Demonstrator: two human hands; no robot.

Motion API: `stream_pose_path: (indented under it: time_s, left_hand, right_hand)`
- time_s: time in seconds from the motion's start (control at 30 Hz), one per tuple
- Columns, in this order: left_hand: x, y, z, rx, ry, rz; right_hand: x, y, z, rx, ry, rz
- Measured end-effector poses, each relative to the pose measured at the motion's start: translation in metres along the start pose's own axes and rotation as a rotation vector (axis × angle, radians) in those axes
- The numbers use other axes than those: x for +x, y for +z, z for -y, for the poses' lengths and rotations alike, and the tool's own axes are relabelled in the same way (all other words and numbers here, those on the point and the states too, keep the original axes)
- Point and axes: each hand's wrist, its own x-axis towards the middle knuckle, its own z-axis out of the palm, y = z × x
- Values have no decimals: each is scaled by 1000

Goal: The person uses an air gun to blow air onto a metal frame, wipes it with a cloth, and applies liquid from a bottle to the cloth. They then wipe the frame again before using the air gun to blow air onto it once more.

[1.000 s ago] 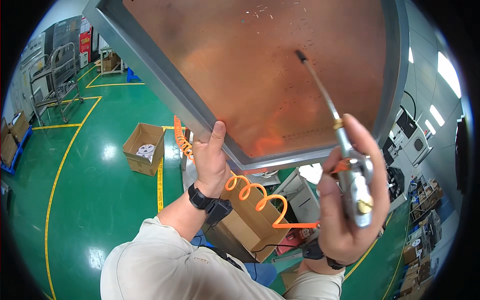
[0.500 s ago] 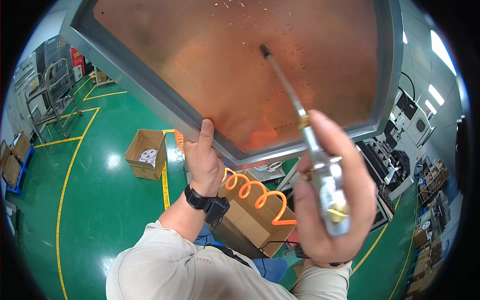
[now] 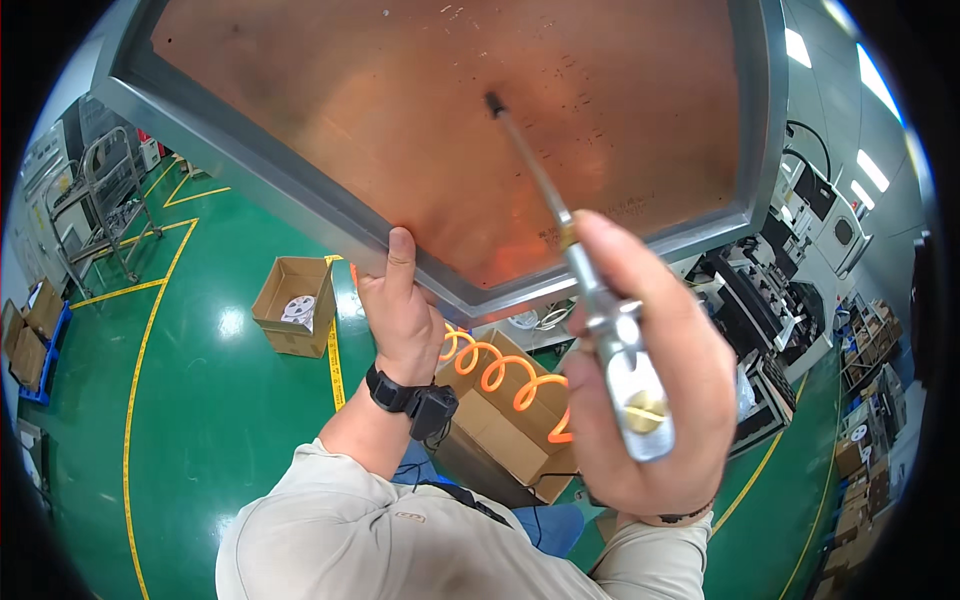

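Note:
My left hand (image 3: 400, 310) grips the lower left edge of a raised, tilted silver frame (image 3: 190, 150) around a copper-coloured sheet (image 3: 350, 120) with small slots, thumb along the rim. My right hand (image 3: 660, 390) is closed around a metal air gun (image 3: 625, 370) with a brass knob at the back. Its long thin nozzle (image 3: 535, 165) points up across the sheet, the dark tip at the upper middle; whether it touches cannot be told. An orange coiled hose (image 3: 520, 390) hangs behind my right hand, over a large cardboard box (image 3: 500, 440).
A cardboard box (image 3: 285, 320) with white reels stands on the green floor, left of me. Farther left are a metal cart (image 3: 95, 220) and a blue pallet with boxes (image 3: 40, 350). White machines (image 3: 810, 240) and shelves of boxes (image 3: 865, 350) stand to the right.
The framed sheet has shifted left in view, and the air gun in my right hand has moved left and a little upward, its tip now farther left over the sheet.

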Motion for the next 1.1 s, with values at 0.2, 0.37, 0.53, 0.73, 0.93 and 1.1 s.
stream_pose_path:
  time_s: [0.2, 0.37, 0.53, 0.73, 0.93, 1.1]
  left_hand:
    - [5, -8, 5, 12, -16, 19]
    - [3, -4, 6, -19, 24, 3]
    - [1, 0, 6, -31, 70, 4]
    - [0, -2, 5, -14, 74, 20]
    - [1, 3, 7, 13, 120, -20]
    - [-2, 5, 4, -3, 106, 28]
  right_hand:
    - [2, -21, 1, -58, 241, -224]
    - [1, -15, -7, -62, 131, -69]
    - [3, -16, -12, -35, 147, -61]
    - [4, -20, -18, -27, 159, -107]
    - [6, -8, -16, -4, 83, -228]
    - [2, -2, -4, 60, 216, -295]
